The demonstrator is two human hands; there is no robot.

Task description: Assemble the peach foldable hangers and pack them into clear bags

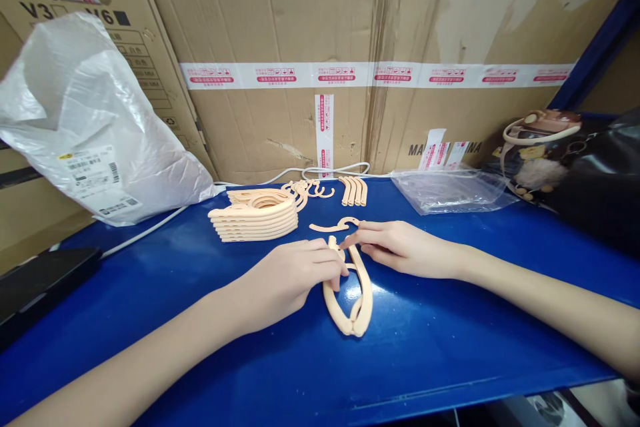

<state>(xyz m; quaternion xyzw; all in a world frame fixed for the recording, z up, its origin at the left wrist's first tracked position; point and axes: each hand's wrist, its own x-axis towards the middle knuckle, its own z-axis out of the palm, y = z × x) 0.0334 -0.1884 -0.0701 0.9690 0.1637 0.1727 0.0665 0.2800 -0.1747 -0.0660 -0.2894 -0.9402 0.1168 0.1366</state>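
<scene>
Item: one hanger frame, cream-coloured, smooth, lightly glossy; two curved arms meeting in a blunt joint at the near end and spreading into a long, narrow loop. It lay flat near the middle of a blue tabletop, joint toward the person, with a patch of glare inside the loop.

Left hand: fingers together, curled and clamped on the frame's left arm near its upper part. Right hand: index finger extended to the frame's far end, thumb apart from it; whether it gripped anything could not be told.

Loose hook: matching cream, just beyond the frame, one end beside the right hand.

Far side: a neat stack of frames, a tangle of hooks touching it, four curved pieces in a row, and a clear plastic bag; cardboard boxes walled off the back.

Room: bare surface ran from the joint to the tabletop's front edge, and between the right forearm and that edge.
</scene>
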